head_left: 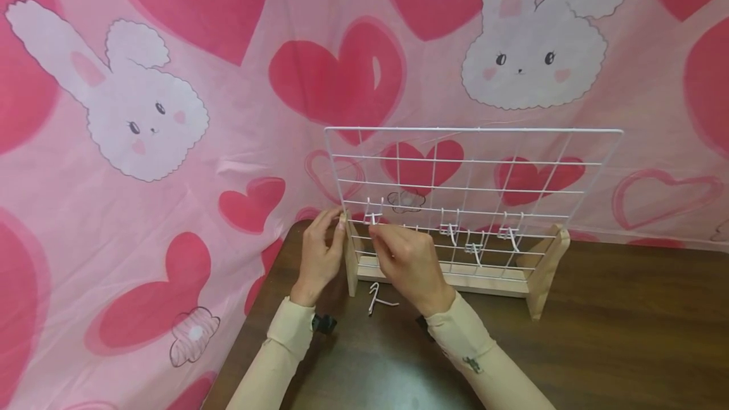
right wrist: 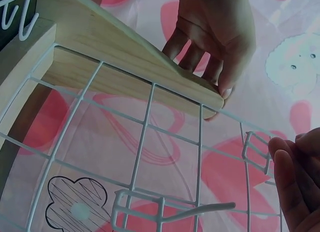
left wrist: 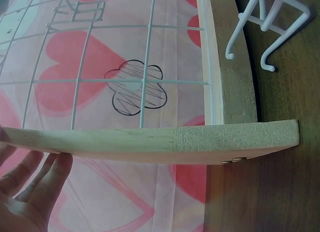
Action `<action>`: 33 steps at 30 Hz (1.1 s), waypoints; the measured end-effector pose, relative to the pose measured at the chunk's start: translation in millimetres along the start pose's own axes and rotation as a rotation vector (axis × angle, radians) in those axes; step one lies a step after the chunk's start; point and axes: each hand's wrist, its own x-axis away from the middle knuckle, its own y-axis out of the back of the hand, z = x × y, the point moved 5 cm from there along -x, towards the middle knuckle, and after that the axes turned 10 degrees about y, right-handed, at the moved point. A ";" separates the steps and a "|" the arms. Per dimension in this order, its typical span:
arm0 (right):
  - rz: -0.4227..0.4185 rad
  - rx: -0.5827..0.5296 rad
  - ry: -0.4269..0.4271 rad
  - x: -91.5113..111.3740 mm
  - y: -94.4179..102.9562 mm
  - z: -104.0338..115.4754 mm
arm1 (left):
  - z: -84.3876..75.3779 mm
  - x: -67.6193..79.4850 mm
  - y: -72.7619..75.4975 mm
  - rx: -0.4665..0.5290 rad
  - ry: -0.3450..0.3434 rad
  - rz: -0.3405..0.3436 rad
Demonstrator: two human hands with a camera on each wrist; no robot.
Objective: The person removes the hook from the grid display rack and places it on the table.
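Observation:
A white wire grid rack [head_left: 478,128] stands in a wooden base with wooden side panels. My left hand [head_left: 320,258] grips the top of the left side panel [left wrist: 150,144], fingers behind and thumb at the near edge, as the right wrist view shows. My right hand [head_left: 412,261] pinches the prong of a white wire hook [right wrist: 257,153], whose back frame lies against the grid near its left side. The prong's end is hidden by the fingers. Another hook [right wrist: 140,212] hangs on the grid close by, mostly behind my right hand in the head view.
Several white hooks hang farther right on the grid, one hook [head_left: 509,233] near the right side panel [head_left: 549,271]. A loose hook [head_left: 376,299] lies on the brown table [head_left: 638,334] before the base. A pink heart-and-bunny cloth [head_left: 239,112] covers the wall behind.

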 end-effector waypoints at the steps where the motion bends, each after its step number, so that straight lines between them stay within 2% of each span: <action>1: 0.002 0.000 0.002 -0.1 -0.1 1.0 | -0.3 0.0 0.3 -0.002 -0.005 -0.004; 20: 0.121 -0.023 0.048 22.7 -7.6 14.2 | -0.1 2.0 -5.2 -0.019 -0.015 -0.007; 27: 0.141 -0.022 0.095 38.2 -10.0 14.7 | -1.0 1.2 -3.4 -0.025 -0.027 -0.021; 33: 0.148 -0.051 0.096 44.8 -11.4 13.2 | -1.1 -0.2 -1.0 -0.031 -0.032 -0.030</action>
